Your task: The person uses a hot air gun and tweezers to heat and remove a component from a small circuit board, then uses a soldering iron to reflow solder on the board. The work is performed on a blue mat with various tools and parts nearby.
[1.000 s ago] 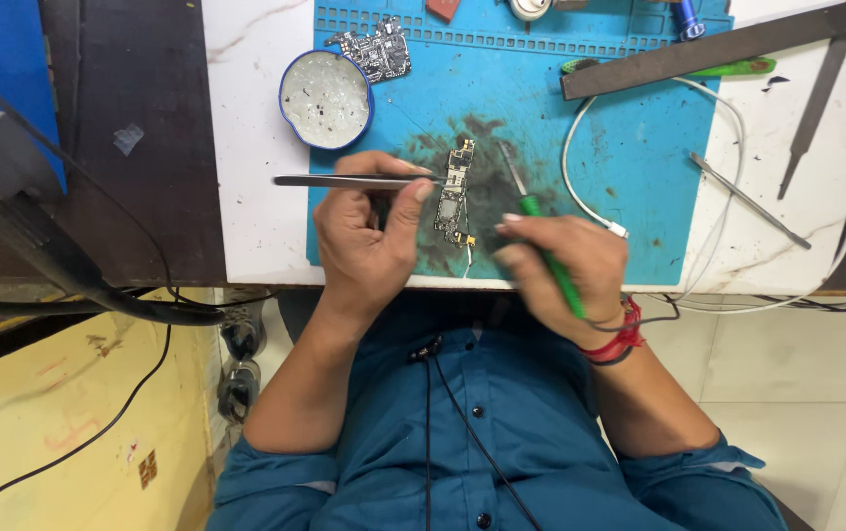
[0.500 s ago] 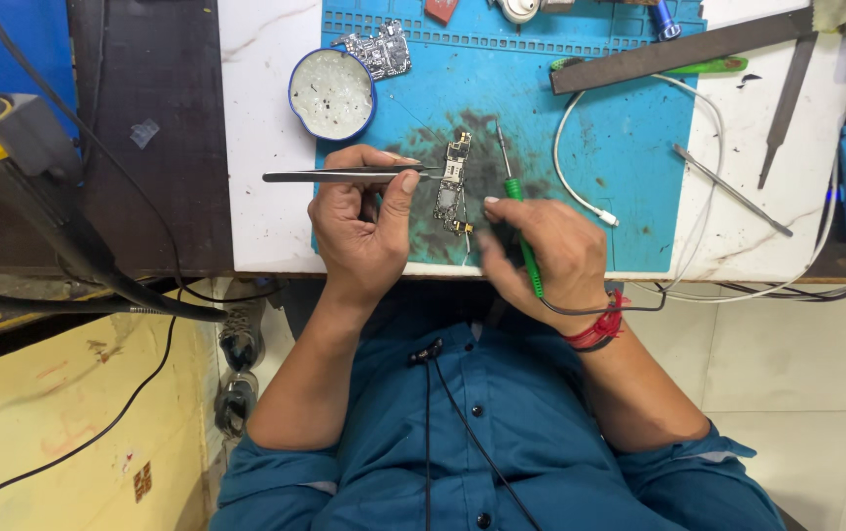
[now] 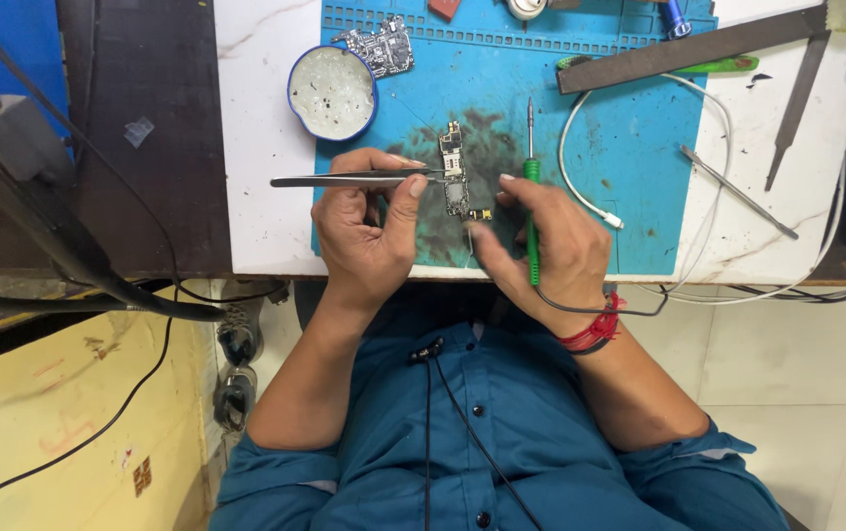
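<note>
Both hands work over a blue mat point(image 3: 630, 138) on a white worktop, and the mat serves as the landmark for the rest. Left hand point(image 3: 369, 231) sits at the mat's near-left edge, thumb and forefinger pinched on a pair of steel tweezers point(image 3: 344, 181) that lie level, handle end reaching out past the mat's left edge and tips resting at the left side of a small circuit board point(image 3: 455, 182). That board lies upright near the mat's middle, on a dark, stained patch. Right hand point(image 3: 551, 246) is at the mat's near edge just right of the board, fingers wrapped around a green-handled soldering iron point(image 3: 531, 187) whose metal tip points away from the person, clear of the board; the forefinger reaches toward the board's lower end, though whether it touches is hard to tell. A dark cord runs from the iron around the wrist, beside a red thread bracelet point(image 3: 595, 329). At the mat's far-left corner stand a round blue-rimmed dish point(image 3: 332, 91) and a second, larger circuit board point(image 3: 384, 44). A white cable point(image 3: 580, 192) loops across the mat's right half, and a long dark flat file point(image 3: 689, 49) lies slantwise over its far-right corner. Beyond the mat's right edge lies a thin metal probe point(image 3: 738, 192).
</note>
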